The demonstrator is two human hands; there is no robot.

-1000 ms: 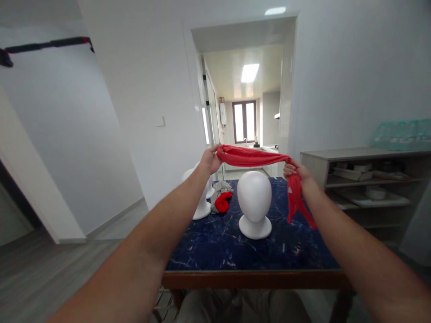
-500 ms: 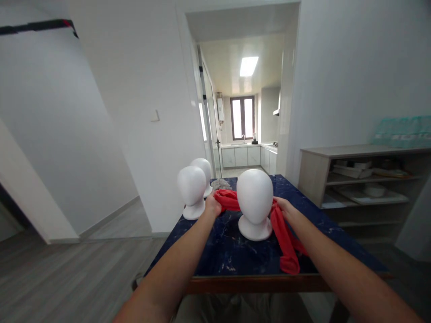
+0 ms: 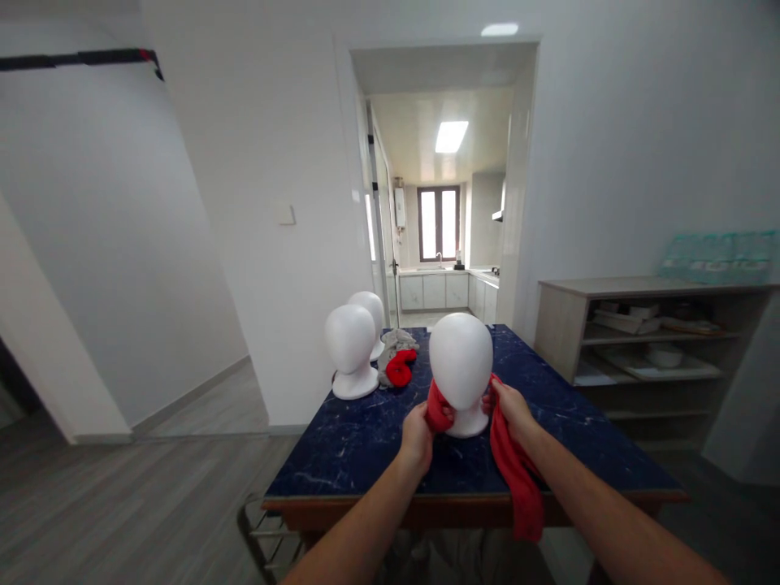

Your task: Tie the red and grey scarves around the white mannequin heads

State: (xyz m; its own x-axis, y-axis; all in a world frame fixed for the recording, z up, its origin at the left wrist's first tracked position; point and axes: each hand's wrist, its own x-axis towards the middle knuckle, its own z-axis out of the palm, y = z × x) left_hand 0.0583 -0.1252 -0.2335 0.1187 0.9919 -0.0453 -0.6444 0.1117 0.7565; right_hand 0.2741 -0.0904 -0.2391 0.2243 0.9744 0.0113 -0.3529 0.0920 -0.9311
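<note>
My left hand (image 3: 418,435), curled tight on the red scarf (image 3: 517,471) at 8 o'clock of the white mannequin head (image 3: 461,357), and right hand (image 3: 513,410), likewise gripping at 4 o'clock, have it apparently looped behind the neck (image 3: 468,418), ends not yet crossed in front.

Left grip (image 3: 419,432), right grip (image 3: 510,409) curled tight, level; bare forearms (image 3: 364,520) extended forward, converging.

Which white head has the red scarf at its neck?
The white head between the left hand and right hand; the other two heads stand together farther left, apart from that scarf.
</note>
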